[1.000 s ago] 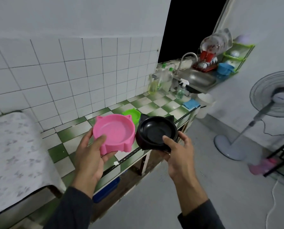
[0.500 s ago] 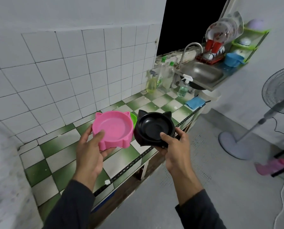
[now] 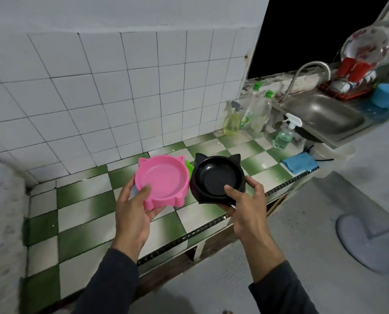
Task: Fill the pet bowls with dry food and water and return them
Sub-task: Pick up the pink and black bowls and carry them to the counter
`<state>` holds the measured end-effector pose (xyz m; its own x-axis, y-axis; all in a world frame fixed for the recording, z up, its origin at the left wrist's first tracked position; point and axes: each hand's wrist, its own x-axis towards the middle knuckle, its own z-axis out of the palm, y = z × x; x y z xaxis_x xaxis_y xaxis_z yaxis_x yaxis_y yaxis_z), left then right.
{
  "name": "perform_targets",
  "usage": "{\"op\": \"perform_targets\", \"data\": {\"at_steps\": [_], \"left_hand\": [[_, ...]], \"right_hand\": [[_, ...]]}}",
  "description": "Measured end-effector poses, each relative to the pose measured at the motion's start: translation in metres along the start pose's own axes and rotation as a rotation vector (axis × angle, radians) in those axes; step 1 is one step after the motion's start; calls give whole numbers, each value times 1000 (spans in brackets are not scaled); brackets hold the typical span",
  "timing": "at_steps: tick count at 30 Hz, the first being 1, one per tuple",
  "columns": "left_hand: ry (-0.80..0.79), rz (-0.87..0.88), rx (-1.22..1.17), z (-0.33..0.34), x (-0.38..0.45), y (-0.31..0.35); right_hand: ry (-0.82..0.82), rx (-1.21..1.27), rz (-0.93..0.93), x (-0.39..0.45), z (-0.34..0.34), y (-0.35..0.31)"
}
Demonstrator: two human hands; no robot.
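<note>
Pink bowl (image 3: 161,181) with cat ears, held in the left hand (image 3: 133,214): thumb hooked over the near rim, fingers curled under the base. Black bowl (image 3: 218,179), same eared shape, held in the right hand (image 3: 245,209) the same way, thumb inside the rim. Both bowls empty, side by side, rims nearly touching, raised above the green-and-white checked counter (image 3: 87,214). A green bowl (image 3: 189,167) peeks out behind them. Farther along the counter: spray bottles (image 3: 233,120), a blue cloth (image 3: 300,163), then a steel sink (image 3: 325,115) with a tap (image 3: 306,73).
</note>
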<state>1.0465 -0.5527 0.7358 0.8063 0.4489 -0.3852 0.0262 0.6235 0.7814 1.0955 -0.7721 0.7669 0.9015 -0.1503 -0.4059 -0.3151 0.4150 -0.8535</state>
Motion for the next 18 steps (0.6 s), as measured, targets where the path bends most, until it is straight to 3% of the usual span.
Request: {"op": "perform_targets", "data": {"at_steps": [8, 18], "left_hand": [[195, 87, -96, 35, -6, -44], [355, 178, -103, 32, -8, -56]], "right_hand": [[-213, -133, 59, 65, -17, -32], [-352, -204, 178, 110, -2, -10]]}}
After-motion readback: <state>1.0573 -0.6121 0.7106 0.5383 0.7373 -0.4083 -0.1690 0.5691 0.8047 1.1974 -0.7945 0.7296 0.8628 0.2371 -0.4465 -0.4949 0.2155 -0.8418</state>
